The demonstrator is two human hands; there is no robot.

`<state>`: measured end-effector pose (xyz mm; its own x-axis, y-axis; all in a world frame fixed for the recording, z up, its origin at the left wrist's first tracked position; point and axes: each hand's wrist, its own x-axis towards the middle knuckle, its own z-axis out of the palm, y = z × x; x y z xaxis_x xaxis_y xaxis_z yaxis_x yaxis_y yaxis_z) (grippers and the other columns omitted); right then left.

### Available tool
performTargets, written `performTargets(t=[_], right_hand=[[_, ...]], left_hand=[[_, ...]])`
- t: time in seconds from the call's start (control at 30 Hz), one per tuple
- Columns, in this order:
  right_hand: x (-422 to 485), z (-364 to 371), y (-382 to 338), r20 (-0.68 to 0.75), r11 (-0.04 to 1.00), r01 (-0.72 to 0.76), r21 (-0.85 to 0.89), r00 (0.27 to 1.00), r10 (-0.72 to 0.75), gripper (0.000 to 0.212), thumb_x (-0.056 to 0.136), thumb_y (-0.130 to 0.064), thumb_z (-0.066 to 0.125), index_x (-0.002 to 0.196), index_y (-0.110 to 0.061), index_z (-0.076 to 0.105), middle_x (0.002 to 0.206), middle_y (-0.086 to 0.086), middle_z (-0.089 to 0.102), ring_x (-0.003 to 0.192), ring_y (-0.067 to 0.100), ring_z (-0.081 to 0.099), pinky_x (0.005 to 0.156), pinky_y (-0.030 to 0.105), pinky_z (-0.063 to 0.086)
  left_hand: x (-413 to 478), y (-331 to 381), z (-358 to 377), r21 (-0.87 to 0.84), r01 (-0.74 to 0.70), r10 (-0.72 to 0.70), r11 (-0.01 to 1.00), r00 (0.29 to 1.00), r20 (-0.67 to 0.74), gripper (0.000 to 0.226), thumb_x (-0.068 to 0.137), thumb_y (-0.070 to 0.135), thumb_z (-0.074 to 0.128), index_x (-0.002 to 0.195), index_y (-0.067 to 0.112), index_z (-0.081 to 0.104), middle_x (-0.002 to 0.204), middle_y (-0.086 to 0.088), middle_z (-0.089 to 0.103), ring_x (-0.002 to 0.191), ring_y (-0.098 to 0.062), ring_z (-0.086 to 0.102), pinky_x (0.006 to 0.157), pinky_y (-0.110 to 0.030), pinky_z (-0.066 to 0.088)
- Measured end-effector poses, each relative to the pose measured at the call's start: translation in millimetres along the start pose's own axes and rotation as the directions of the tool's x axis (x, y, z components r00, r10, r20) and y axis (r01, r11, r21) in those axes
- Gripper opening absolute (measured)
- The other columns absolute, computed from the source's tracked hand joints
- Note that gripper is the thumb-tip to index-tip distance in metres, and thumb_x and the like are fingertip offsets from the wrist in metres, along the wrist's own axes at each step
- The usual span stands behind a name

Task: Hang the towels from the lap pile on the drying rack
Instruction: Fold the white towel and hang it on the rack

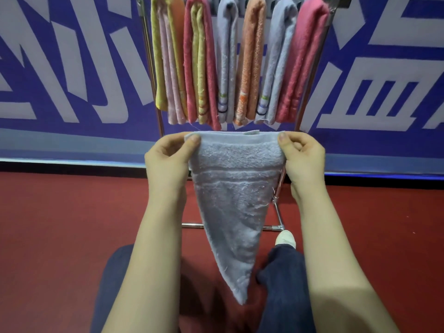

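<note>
A pale blue-grey towel (236, 195) hangs in front of me, stretched by its top edge and tapering to a point between my knees. My left hand (168, 155) pinches its top left corner and my right hand (302, 155) pinches its top right corner. Behind it stands the metal drying rack (158, 116), its top rail beyond the upper edge of the view. Several folded towels hang on it side by side: yellow and pink (168, 61), pink (199, 63), pale blue (227, 61), orange (251, 61), another pale blue (276, 63) and pink (305, 61). No lap pile is visible.
The rack's foot bar (192, 225) lies on the red floor (60, 224) just beyond my knees. My legs in dark trousers (283, 284) and a white shoe (286, 237) sit close to it. A blue and white banner wall (72, 68) stands behind the rack.
</note>
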<state>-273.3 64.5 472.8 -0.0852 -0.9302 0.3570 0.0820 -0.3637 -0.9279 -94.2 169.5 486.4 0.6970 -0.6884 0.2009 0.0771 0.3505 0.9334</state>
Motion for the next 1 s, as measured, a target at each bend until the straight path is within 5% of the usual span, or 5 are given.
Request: performTargets(t=[0.33, 0.57, 0.73, 0.9, 1.0], right_hand=[[-6, -10, -18, 0.266, 0.965, 0.126, -0.228, 0.962, -0.063, 0.016, 0.1, -0.022, 0.047, 0.085, -0.026, 0.045, 0.077, 0.011, 0.052, 0.069, 0.017, 0.044, 0.062, 0.03, 0.037], [-1, -7, -4, 0.247, 0.964, -0.226, -0.14, 0.935, 0.255, 0.016, 0.097, -0.018, 0.054, 0.081, -0.016, 0.055, 0.085, 0.01, 0.057, 0.077, 0.02, 0.052, 0.072, 0.035, 0.043], [-8, 2, 5, 0.334, 0.908, -0.36, -0.215, 0.846, 0.415, 0.022, 0.099, -0.018, 0.05, 0.078, -0.013, 0.052, 0.07, 0.004, 0.056, 0.058, 0.013, 0.05, 0.047, 0.022, 0.04], [-14, 20, -3, 0.269, 0.901, -0.41, -0.142, 0.86, 0.434, 0.017, 0.1, -0.023, 0.048, 0.093, -0.008, 0.051, 0.094, 0.02, 0.065, 0.079, 0.03, 0.066, 0.047, 0.031, 0.053], [-25, 34, -13, 0.24, 0.922, -0.38, -0.078, 0.89, 0.387, 0.014, 0.098, -0.023, 0.051, 0.088, -0.014, 0.05, 0.112, 0.022, 0.063, 0.087, 0.031, 0.066, 0.044, 0.027, 0.05]], left_hand=[[6, -1, -5, 0.197, -0.057, 0.066, 0.979, 0.997, -0.041, 0.006, 0.089, 0.018, 0.067, 0.084, 0.019, 0.069, 0.075, 0.009, 0.067, 0.064, 0.004, 0.06, 0.063, -0.017, 0.047], [19, -1, -12, 0.462, -0.008, -0.018, 0.887, 0.998, 0.052, 0.012, 0.092, 0.025, 0.062, 0.095, 0.013, 0.064, 0.085, 0.001, 0.065, 0.069, -0.008, 0.056, 0.062, -0.026, 0.043], [32, -5, -21, 0.53, 0.131, -0.143, 0.838, 0.99, -0.018, 0.012, 0.088, 0.018, 0.065, 0.078, 0.012, 0.063, 0.068, 0.001, 0.058, 0.066, -0.018, 0.053, 0.068, -0.031, 0.045], [19, -4, -11, 0.727, 0.001, 0.061, 0.686, 0.996, -0.058, 0.015, 0.087, 0.023, 0.055, 0.088, 0.011, 0.064, 0.082, 0.001, 0.063, 0.08, -0.021, 0.056, 0.067, -0.029, 0.039], [6, -1, 0, 0.635, -0.053, 0.114, 0.771, 0.992, -0.056, 0.014, 0.085, 0.026, 0.058, 0.086, 0.016, 0.067, 0.083, 0.005, 0.067, 0.081, -0.018, 0.061, 0.068, -0.031, 0.046]])
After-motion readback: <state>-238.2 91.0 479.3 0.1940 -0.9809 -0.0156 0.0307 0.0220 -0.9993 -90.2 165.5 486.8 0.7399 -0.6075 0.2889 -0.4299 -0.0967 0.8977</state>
